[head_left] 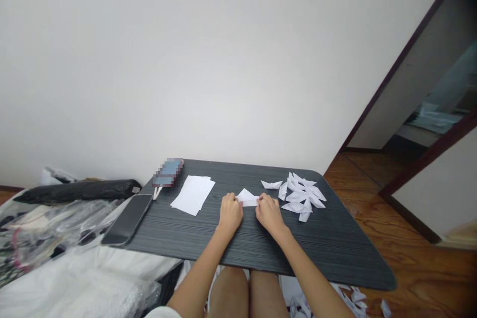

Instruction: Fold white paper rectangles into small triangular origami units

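A partly folded sheet of white paper (pixel 247 198) lies on the dark table, its upper part coming to a point and a band running along its lower edge. My left hand (pixel 230 210) grips the left end of this paper with bent fingers. At the opposite end, my right hand (pixel 269 211) pinches it in the same way. To the right sits a pile of folded paper boats (pixel 302 194). Flat white sheets (pixel 194 194) lie stacked left of my left hand.
A black phone-like slab (pixel 128 219) lies at the table's left edge, below a blurred blue packet (pixel 168 172). Plastic bags and a long black bundle (pixel 78 192) are left of the table (pixel 335 253). More folded papers (pixel 352 298) lie beneath it. A white wall stands behind.
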`<state>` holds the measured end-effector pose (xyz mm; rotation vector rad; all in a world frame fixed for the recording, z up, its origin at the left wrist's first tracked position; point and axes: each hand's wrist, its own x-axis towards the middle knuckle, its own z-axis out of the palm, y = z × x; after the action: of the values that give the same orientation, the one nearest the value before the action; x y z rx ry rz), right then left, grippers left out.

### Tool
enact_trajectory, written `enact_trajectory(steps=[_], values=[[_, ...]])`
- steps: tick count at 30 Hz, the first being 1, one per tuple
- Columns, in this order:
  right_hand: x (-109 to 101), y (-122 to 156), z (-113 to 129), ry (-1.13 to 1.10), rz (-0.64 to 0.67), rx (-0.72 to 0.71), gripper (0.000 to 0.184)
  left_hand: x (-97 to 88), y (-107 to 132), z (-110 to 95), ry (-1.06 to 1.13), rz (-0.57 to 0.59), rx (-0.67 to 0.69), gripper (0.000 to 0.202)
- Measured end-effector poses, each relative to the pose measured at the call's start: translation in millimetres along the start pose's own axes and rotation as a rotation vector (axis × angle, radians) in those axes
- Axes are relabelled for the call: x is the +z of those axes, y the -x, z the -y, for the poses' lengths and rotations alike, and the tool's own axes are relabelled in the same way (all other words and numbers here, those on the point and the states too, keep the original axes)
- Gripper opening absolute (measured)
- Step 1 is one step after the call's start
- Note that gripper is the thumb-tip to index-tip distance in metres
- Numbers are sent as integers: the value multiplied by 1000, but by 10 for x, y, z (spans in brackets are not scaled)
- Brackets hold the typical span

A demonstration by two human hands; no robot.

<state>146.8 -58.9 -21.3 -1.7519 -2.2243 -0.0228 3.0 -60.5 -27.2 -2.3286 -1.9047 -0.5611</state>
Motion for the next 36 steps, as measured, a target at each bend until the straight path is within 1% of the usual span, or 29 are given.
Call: enact_trajectory(steps=[2,4,7,9,10,13,15,16,18,20,21,23,25,27,30,34,36], values=[[9,-93,-5,-17,-40,25,20,14,-62,24,47,22,-28,18],[56,-187,-14,-63,-65,33,20,28,-137,62,97,70,-79,15],[171,-310,-30,-168,-8,56,23,55,-233,125,177,159,-136,27],[242,-372,-42,-221,59,81,19,75,-273,159,222,208,-114,33],[266,-396,-48,-239,83,95,17,84,-287,173,239,225,-91,33],[262,-436,-69,-279,116,103,13,85,-307,198,277,247,-41,23],[192,-436,-82,-313,109,27,7,52,-307,203,295,221,-9,14],[142,-427,-88,-332,96,-47,5,24,-305,202,299,190,15,10],[32,-390,-101,-329,15,-196,6,-43,-293,193,290,98,80,8],[-53,-332,-122,-268,-93,-316,9,-106,-273,185,259,21,167,11],[-75,-299,-137,-229,-127,-377,11,-127,-260,186,239,7,220,13],[-70,-236,-176,-156,-164,-468,15,-137,-234,198,203,16,308,15],[-13,-191,-221,-124,-160,-500,17,-113,-213,225,192,54,357,16],[59,-173,-262,-144,-136,-485,18,-79,-203,257,210,97,368,16],[125,-192,-302,-241,-91,-414,20,-51,-213,292,268,142,336,20],[140,-261,-324,-429,-27,-278,23,-41,-256,309,352,184,211,30],[150,-297,-331,-482,11,-209,20,-25,-284,314,380,202,120,27]])
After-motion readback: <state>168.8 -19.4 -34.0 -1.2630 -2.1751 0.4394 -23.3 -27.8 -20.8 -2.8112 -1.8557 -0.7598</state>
